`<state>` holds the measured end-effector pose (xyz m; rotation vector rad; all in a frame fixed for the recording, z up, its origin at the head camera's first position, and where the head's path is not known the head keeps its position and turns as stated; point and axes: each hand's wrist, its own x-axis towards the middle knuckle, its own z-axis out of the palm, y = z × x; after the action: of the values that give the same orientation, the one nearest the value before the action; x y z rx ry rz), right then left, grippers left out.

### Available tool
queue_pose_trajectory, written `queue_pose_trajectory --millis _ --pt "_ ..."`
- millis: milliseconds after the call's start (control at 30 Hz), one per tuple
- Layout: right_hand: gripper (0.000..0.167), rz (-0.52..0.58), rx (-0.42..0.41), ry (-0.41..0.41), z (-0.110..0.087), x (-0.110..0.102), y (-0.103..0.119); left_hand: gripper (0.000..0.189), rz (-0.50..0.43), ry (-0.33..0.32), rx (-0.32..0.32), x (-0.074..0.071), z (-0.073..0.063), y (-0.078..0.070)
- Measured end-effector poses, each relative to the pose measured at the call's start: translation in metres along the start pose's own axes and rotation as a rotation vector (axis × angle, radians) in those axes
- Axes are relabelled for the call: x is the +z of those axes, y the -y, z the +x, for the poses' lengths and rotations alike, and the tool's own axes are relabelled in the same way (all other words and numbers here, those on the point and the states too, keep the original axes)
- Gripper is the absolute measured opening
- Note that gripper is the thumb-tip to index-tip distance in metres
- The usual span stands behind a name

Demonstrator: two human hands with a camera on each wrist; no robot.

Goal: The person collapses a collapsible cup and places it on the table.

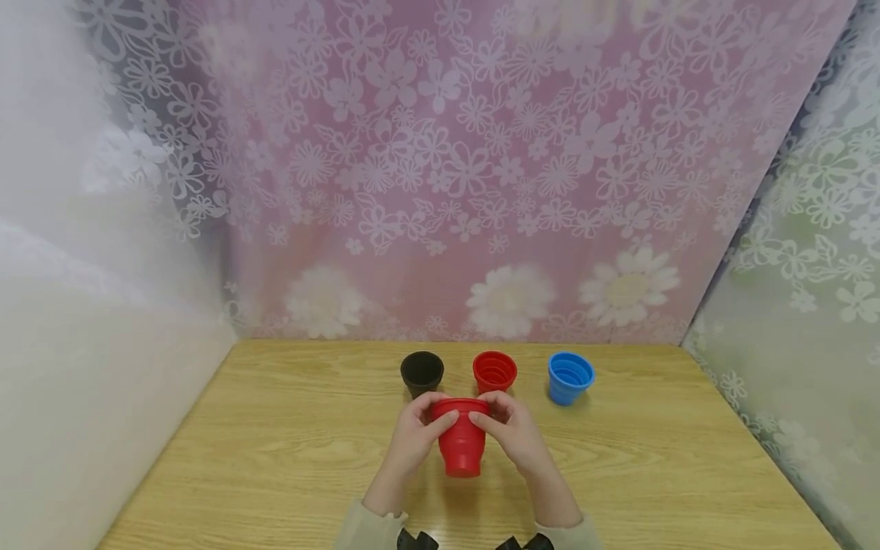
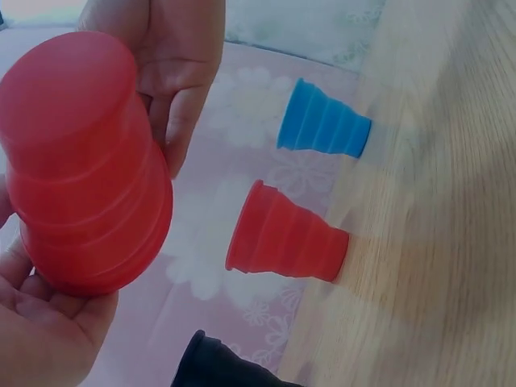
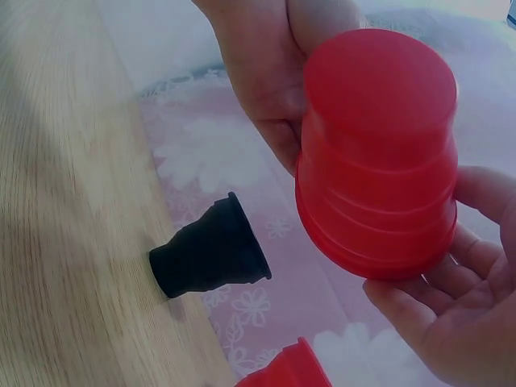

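Note:
Between my two hands a red collapsible cup point(image 1: 462, 443) is held up over the table, its wide rim away from me and its flat base toward me. My left hand point(image 1: 414, 434) grips the rim side from the left, thumb on the cup's wall. From the right, my right hand point(image 1: 517, 431) grips it the same way. Both wrist views show the held cup's smooth round base point(image 2: 68, 85) and ridged wall point(image 3: 379, 193), with fingers curled at its rim. The inside of the cup is hidden.
Behind my hands, a black cup point(image 1: 422, 371), a second red cup point(image 1: 494, 370) and a blue cup point(image 1: 570, 377) stand in a row, mouths up, on the wooden table point(image 1: 289, 443). A flowered pink curtain point(image 1: 440, 191) hangs behind the table's back edge, with pale sheets at both sides.

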<state>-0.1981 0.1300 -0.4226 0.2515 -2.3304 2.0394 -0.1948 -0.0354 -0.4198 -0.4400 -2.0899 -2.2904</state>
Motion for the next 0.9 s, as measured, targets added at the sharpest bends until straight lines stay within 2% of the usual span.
queue_pose_trajectory --millis 200,367,567,667,833,900 --pt "0.021 -0.059 -0.028 -0.026 -0.001 0.002 0.001 0.023 0.102 -0.007 0.06 0.0 -0.002 -0.003" --pt "0.019 -0.117 -0.048 -0.047 -0.002 0.004 0.003 0.02 0.18 -0.029 0.133 0.0 -0.002 -0.002" --pt "0.017 -0.165 -0.077 -0.04 -0.003 0.005 0.006 0.018 0.231 -0.038 0.16 -0.001 -0.003 -0.004" --pt "0.021 -0.143 -0.081 0.026 -0.006 0.001 0.009 0.018 0.23 -0.028 0.154 -0.002 -0.004 -0.005" --pt "0.031 -0.089 -0.087 0.211 -0.008 -0.009 0.013 0.018 0.215 -0.021 0.144 -0.002 -0.003 -0.003" --pt "0.033 -0.087 -0.096 0.244 -0.007 -0.012 0.012 0.018 0.221 -0.018 0.14 -0.002 -0.002 -0.003"
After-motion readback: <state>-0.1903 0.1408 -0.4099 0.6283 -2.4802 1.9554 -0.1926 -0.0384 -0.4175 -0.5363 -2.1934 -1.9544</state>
